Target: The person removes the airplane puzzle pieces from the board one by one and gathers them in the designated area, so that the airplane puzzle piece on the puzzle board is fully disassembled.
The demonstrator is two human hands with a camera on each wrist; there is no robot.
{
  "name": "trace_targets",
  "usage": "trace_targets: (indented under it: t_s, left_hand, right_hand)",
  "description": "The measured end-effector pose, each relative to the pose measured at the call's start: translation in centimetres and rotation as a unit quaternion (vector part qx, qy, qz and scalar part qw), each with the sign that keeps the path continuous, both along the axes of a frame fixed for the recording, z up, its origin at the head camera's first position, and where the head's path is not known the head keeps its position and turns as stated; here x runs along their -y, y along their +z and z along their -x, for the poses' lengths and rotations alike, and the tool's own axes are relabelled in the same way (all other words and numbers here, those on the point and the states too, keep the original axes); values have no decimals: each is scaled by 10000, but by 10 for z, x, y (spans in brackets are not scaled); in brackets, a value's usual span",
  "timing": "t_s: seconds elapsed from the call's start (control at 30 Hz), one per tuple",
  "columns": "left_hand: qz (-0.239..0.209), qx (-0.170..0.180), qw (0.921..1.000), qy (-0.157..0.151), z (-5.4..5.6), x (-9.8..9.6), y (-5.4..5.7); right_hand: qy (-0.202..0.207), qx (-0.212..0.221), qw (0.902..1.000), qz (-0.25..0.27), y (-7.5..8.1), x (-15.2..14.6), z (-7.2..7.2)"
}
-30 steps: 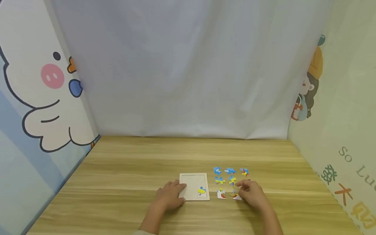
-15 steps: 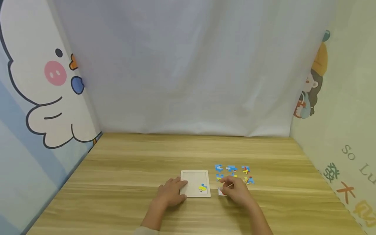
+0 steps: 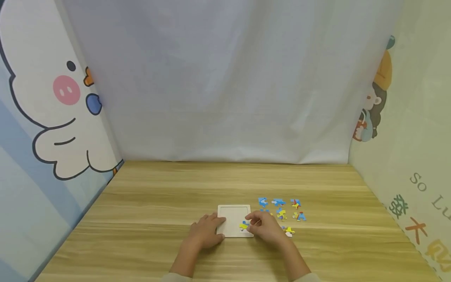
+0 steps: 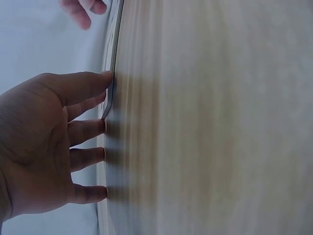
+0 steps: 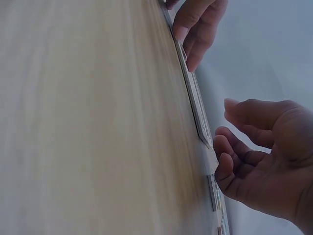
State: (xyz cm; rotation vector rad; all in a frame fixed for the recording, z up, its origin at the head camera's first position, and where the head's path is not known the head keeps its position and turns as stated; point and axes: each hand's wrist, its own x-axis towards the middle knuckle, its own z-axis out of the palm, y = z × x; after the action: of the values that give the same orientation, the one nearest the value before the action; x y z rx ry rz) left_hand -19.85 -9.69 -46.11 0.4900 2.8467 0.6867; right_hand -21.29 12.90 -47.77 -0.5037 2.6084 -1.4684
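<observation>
My left hand [image 3: 204, 231] steadies a shallow pale wooden puzzle tray [image 3: 233, 206] from the left. In the left wrist view its fingers are straight, with the thumb [image 4: 85, 84] at the tray's edge and other fingertips down on the table. One blue, yellow and white puzzle piece [image 3: 243, 226] lies in the tray's lower right corner. My right hand [image 3: 266, 227] hovers over the tray's right edge beside that piece. In the right wrist view its fingers are loosely bent, thumb apart, and I see nothing held. It hides some loose pieces.
Right of the tray lie several loose puzzle pieces in rough rows, among them a blue one [image 3: 262, 202], a red and blue one [image 3: 295, 203], a yellow one [image 3: 281, 214] and a yellow and white one [image 3: 289, 231]. A pale curtain [image 3: 225, 98] hangs behind the table.
My right hand has moved left from above the loose pieces to the tray's right edge. The left hand keeps its place at the tray.
</observation>
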Motion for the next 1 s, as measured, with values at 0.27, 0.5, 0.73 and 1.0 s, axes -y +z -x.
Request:
trace_targets:
  t_s: [0.27,0.5,0.73,1.0]
  left_hand:
    - [-17,-36,10000,-5,2,0,-4]
    - [-54,-94,9999,7,1,0,-5]
    - [-58,-127,9999,16,2,0,-6]
    - [32,-200,9998,-25,3,1,-9]
  right_hand:
    - [-26,61,9990,-431,-1,10,3]
    - [159,-2,9965,-822,0,13,7]
    - [162,34,9951,-979,2,14,8]
    - [165,-244,9952,-929,-1,14,10]
